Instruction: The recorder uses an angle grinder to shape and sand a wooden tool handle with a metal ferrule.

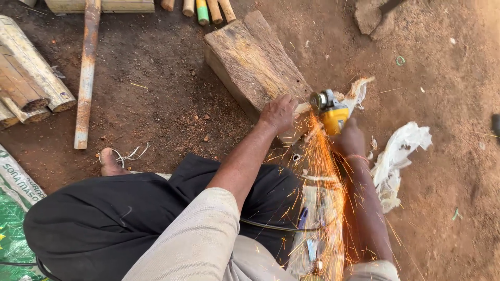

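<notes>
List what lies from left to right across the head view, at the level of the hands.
Bamboo poles → rusty pipe → wooden block → left hand → yellow angle grinder → right hand → crumpled white bag.

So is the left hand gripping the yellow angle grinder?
No, the left hand rests on the weathered wooden block; the right hand holds the yellow angle grinder.

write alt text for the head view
A seated person's right hand holds a yellow angle grinder throwing orange sparks, while the left hand presses on a wooden block lying on bare dirt ground.
</notes>
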